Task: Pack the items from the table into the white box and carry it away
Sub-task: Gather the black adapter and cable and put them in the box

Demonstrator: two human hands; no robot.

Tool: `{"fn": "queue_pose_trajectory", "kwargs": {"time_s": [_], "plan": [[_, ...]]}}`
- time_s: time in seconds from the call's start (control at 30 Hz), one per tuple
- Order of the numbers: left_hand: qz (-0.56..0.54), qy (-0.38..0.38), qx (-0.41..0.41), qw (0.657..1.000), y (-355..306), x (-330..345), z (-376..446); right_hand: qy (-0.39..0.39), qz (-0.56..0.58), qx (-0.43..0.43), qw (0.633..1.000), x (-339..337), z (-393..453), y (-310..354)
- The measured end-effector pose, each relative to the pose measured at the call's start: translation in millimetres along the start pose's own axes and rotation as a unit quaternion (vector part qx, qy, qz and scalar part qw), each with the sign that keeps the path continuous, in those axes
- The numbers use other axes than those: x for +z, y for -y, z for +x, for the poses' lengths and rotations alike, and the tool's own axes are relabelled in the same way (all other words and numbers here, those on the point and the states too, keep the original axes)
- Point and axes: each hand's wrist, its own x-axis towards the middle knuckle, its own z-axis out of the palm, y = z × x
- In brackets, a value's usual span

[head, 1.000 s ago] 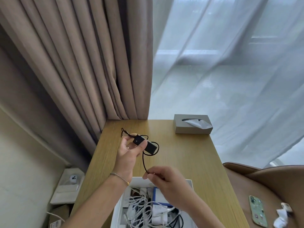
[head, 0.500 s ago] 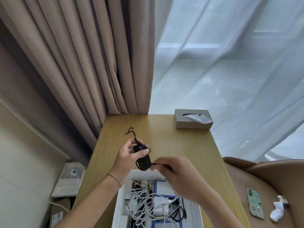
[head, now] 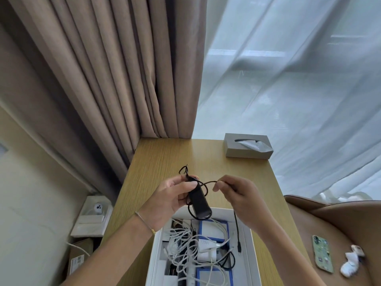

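My left hand (head: 168,198) grips a small black oblong device (head: 199,201) above the far end of the white box (head: 155,256). A thin black cable (head: 236,226) is looped around the device. My right hand (head: 240,198) pinches that cable just right of the device, and its plug end dangles down over the box. The box sits on the wooden table (head: 162,159) at the near edge and holds tangled white cables, a white charger marked 120W (head: 206,244), blue-edged white packs and a black cable.
A grey tissue box (head: 247,145) stands at the table's far right corner. Beige curtains hang behind on the left, sheer white ones on the right. A brown chair (head: 340,219) to the right carries a phone (head: 322,255) and a white object. Cartons lie on the floor at left.
Both hands have drawn nearer over the box. The right hand rose from below the device to its right side, laying another cable loop around it; the device now points downward.
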Motion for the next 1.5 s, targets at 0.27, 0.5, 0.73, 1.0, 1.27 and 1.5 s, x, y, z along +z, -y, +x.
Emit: {"fn": "queue_pose_trajectory", "kwargs": {"time_s": [0.27, 0.5, 0.73, 1.0, 1.27, 1.5], "plan": [[-0.236, -0.076, -0.040, 0.968, 1, 8, 2, 0.029, 0.097, 0.152, 0.983, 63, -19, -28], [-0.118, -0.212, 0.064, 0.968, 12, 10, 12, 0.108, -0.030, 0.152, 0.982, 85, -34, -7], [0.170, -0.269, 0.125, 0.940, 28, -9, 11, 0.127, -0.058, 0.088, 0.986, 50, -34, 19], [0.196, -0.113, 0.077, 0.971, 35, -23, 1, 0.031, -0.095, 0.044, 0.994, 13, -27, 12], [-0.108, -0.008, -0.063, 0.992, 43, -18, -6, -0.096, 0.130, 0.100, 0.982, 27, -32, -20], [-0.261, -0.082, -0.106, 0.956, 61, -10, -11, -0.136, 0.207, 0.134, 0.959, 58, -44, -32]]}}
